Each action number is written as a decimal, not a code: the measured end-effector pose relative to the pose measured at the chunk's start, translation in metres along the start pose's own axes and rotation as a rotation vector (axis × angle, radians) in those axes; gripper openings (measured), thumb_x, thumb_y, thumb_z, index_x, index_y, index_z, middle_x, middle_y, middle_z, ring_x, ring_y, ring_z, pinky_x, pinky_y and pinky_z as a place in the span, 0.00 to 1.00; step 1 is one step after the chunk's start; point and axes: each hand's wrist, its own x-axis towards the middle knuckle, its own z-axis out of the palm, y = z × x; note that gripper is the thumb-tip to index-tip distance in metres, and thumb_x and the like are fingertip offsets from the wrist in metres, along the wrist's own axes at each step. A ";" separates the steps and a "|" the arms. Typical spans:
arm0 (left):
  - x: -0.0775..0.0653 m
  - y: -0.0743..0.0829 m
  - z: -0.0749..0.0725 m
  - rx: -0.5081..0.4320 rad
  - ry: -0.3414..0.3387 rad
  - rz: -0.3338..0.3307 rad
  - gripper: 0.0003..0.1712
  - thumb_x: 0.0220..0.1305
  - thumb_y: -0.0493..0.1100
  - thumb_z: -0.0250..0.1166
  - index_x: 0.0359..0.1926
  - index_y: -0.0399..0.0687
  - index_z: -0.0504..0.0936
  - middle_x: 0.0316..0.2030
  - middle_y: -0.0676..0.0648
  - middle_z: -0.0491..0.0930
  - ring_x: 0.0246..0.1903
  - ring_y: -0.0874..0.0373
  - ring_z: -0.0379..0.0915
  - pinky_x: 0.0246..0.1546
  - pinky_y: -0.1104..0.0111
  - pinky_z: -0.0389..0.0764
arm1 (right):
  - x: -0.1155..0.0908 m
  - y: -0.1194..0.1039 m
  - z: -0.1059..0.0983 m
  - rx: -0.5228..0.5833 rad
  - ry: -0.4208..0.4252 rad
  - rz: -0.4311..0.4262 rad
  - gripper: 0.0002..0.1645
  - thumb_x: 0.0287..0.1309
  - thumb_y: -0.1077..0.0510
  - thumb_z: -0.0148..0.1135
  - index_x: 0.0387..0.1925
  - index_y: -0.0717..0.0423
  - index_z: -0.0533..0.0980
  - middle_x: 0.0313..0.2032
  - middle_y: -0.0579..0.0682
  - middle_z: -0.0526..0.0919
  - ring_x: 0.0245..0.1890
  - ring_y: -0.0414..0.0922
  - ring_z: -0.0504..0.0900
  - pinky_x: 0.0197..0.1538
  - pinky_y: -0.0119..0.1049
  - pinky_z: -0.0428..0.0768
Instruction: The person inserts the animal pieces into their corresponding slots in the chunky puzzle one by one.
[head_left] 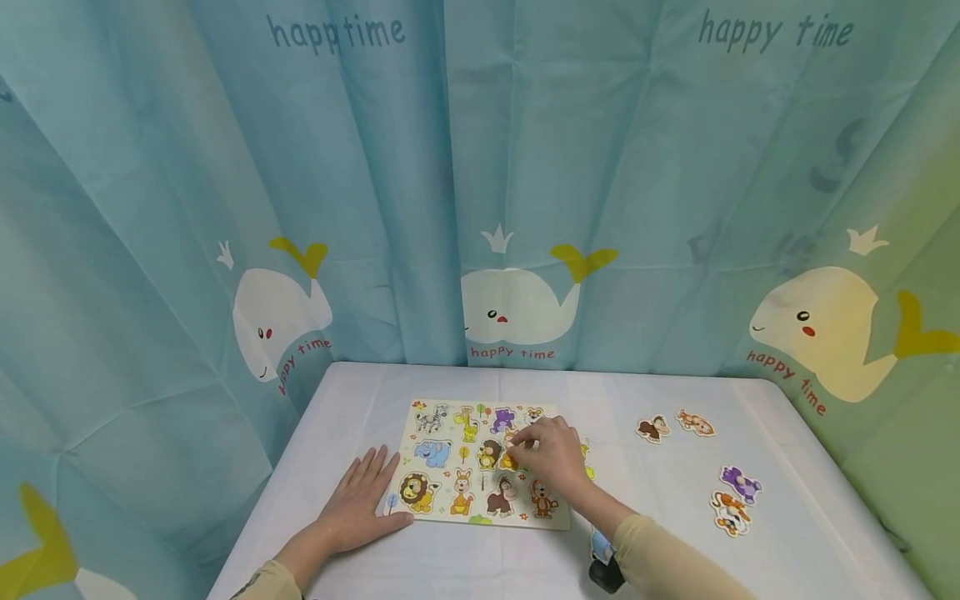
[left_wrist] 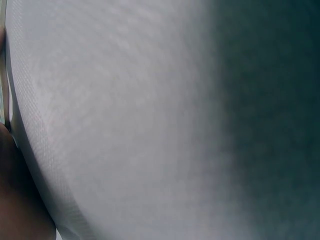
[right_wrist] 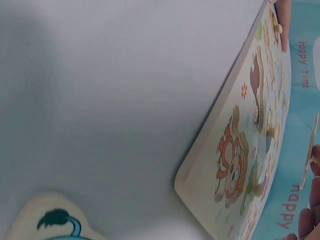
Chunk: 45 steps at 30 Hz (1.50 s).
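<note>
A wooden animal puzzle board (head_left: 480,524) lies flat on the table, printed with a zebra, giraffe, elephant, lion and other animals. Over its right half my right hand (head_left: 551,457) pinches a small orange-yellow animal piece (head_left: 507,459); which animal it is cannot be made out. The right wrist view shows the same flat piece (right_wrist: 310,152) edge-on, raised off the board between the fingertips (right_wrist: 315,155). My left hand (head_left: 358,504) rests with straight fingers spread at the board's left edge, its thumb by the near corner. Mostly pale, blurred cloth fills the left wrist view.
To the right lie a brown monkey piece (head_left: 654,428), an orange animal piece (head_left: 695,422), a purple piece (head_left: 741,484) and an orange-and-white piece (head_left: 730,513). A blue piece (head_left: 602,546) sits partly hidden below my right wrist. Behind the table (head_left: 615,400) hangs a blue curtain (head_left: 480,167).
</note>
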 end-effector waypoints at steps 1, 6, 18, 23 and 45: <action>0.000 0.000 0.000 0.000 0.000 0.000 0.63 0.58 0.76 0.62 0.81 0.42 0.54 0.80 0.38 0.45 0.79 0.40 0.33 0.77 0.44 0.37 | 0.000 -0.001 0.001 0.000 -0.001 -0.004 0.05 0.50 0.49 0.80 0.29 0.40 0.88 0.26 0.29 0.77 0.37 0.39 0.72 0.43 0.42 0.69; 0.001 -0.001 0.000 0.002 0.004 0.002 0.63 0.58 0.76 0.62 0.81 0.42 0.54 0.80 0.38 0.46 0.79 0.40 0.33 0.77 0.44 0.37 | -0.001 -0.006 0.004 -0.010 -0.020 -0.007 0.05 0.50 0.49 0.79 0.29 0.39 0.88 0.25 0.29 0.76 0.37 0.39 0.71 0.43 0.41 0.68; 0.001 -0.002 0.000 -0.001 0.011 0.019 0.62 0.59 0.76 0.62 0.80 0.42 0.54 0.80 0.37 0.46 0.79 0.39 0.34 0.77 0.44 0.38 | -0.006 -0.016 0.017 0.000 -0.066 -0.012 0.04 0.51 0.49 0.78 0.27 0.38 0.88 0.25 0.29 0.74 0.41 0.40 0.72 0.47 0.43 0.69; 0.001 -0.003 0.000 0.000 0.015 0.019 0.62 0.59 0.76 0.63 0.80 0.42 0.55 0.80 0.37 0.47 0.79 0.39 0.35 0.77 0.43 0.38 | -0.008 -0.022 0.025 -0.009 -0.069 -0.040 0.04 0.49 0.50 0.78 0.26 0.39 0.88 0.23 0.29 0.74 0.36 0.40 0.70 0.43 0.40 0.68; 0.000 -0.001 -0.001 -0.001 0.010 0.022 0.62 0.59 0.76 0.62 0.81 0.42 0.54 0.80 0.37 0.46 0.79 0.40 0.34 0.77 0.44 0.37 | -0.015 -0.039 0.051 -0.017 -0.131 -0.104 0.05 0.48 0.48 0.80 0.27 0.38 0.88 0.22 0.27 0.73 0.31 0.36 0.66 0.40 0.36 0.66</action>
